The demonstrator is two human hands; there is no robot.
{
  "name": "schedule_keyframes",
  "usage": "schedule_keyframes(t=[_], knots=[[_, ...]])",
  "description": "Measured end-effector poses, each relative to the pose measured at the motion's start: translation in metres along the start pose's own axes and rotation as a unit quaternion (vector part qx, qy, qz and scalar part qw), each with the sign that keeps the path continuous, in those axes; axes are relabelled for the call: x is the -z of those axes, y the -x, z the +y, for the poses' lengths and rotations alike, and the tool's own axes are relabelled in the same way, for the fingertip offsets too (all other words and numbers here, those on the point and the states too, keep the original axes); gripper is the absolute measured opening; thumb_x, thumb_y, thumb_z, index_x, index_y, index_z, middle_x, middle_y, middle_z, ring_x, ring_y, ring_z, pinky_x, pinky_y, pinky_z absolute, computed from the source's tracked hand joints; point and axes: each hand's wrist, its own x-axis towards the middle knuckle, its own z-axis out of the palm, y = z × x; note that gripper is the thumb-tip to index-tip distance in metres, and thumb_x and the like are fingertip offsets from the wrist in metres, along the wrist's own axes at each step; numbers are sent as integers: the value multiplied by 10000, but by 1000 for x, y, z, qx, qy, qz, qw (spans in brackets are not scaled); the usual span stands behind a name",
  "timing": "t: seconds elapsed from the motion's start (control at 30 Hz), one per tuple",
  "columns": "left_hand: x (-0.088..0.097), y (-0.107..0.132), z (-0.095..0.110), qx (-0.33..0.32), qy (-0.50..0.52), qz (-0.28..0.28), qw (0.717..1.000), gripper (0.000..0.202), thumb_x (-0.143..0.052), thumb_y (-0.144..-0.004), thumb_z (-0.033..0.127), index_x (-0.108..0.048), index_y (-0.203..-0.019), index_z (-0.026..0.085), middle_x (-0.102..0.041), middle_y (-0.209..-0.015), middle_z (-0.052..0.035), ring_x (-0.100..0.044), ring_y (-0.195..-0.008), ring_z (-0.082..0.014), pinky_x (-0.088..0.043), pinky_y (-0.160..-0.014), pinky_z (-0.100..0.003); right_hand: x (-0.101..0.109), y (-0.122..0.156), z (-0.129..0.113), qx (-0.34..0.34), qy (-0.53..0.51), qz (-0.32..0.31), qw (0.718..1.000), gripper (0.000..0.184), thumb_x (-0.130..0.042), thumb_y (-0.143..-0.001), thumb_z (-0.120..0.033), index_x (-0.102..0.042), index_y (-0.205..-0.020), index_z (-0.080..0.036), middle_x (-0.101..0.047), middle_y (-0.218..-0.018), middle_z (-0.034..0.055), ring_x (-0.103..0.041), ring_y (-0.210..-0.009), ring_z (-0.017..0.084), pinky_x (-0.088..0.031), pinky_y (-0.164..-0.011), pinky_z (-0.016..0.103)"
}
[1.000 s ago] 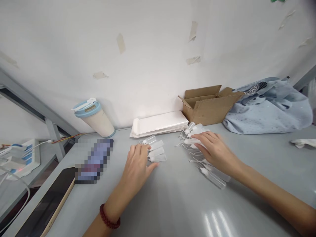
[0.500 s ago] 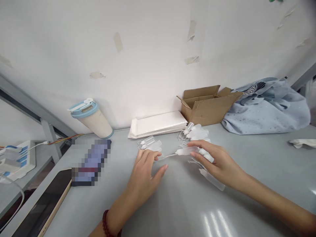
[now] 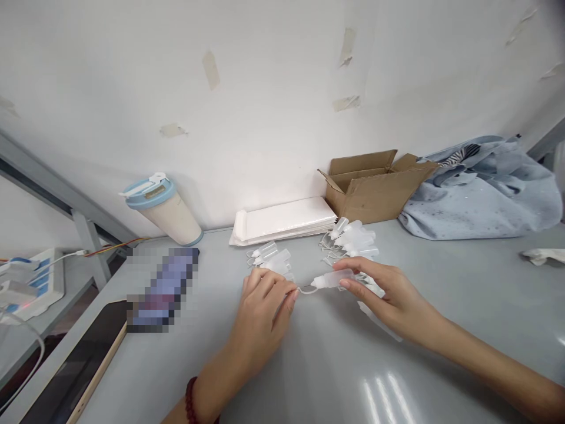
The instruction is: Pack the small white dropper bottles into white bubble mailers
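Translucent plastic dropper bottle [image 3: 332,279], needle-tipped and frosted, sits crosswise at the centre of the grey laminate table [image 3: 335,359], its tip pointing left. Right hand [image 3: 394,292] grasps the smooth cylindrical body between thumb and fingers. A thin, pale plastic tether [image 3: 306,289] curves from the nozzle to the left hand [image 3: 260,323], whose curled fingers close at the tether's far end; the fingertips partly hide the exact pinch. A red beaded bracelet [image 3: 190,393] circles the left wrist. Two loose groups of similar bottles lie on the table: a smaller group [image 3: 270,257] just far of the left hand and a larger group [image 3: 355,240] just far of the right hand. Along the far edge stand a flat stack of white padded mailers [image 3: 282,220], an open corrugated cardboard carton [image 3: 375,191] and crumpled, speckled pale-blue fabric [image 3: 481,193]. Far left stands a cream tumbler with a blue lid [image 3: 165,209]. A pixelated, unidentifiable flat object [image 3: 163,290] lies left of the left hand, with a dark tablet with a gold edge [image 3: 75,359] nearer. A white plastic power strip [image 3: 33,277] sits lower left, beyond the table edge.
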Motion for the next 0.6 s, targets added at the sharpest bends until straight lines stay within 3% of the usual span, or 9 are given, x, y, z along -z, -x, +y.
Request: schedule_keyframes(t=[0.23, 0.5, 0.6], knots=[[-1, 2, 0, -6, 11, -18, 1000, 174, -452, -931, 128, -593, -860, 201, -601, -802, -32, -474, -819, -194, -391, -745, -360, -3, 1, 1, -3, -17, -9, 1000, 238, -484, -919, -368, -629, -1053, -236, -667, -915, 48, -623, -793, 175, -409, -404, 188], [-2, 2, 1, -14, 18, -13, 1000, 166, -469, -925, 129, -609, -867, 198, -606, -806, -36, -469, -817, -193, -393, -739, -356, -2, 2, 0, 40, 2, -2, 999, 196, -481, -926, -327, -621, -1023, -230, -683, -918, 31, -636, -815, 173, -520, -644, 272], [-3, 2, 0, -14, 21, -15, 1000, 162, -470, -926, 127, -608, -871, 194, -607, -807, -37, -470, -821, -194, -390, -736, -351, -2, 1, -1, 32, 1, -4, 999, 206, -470, -930, -329, -620, -1033, -230, -682, -916, 32, -636, -793, 170, -501, -559, 243]])
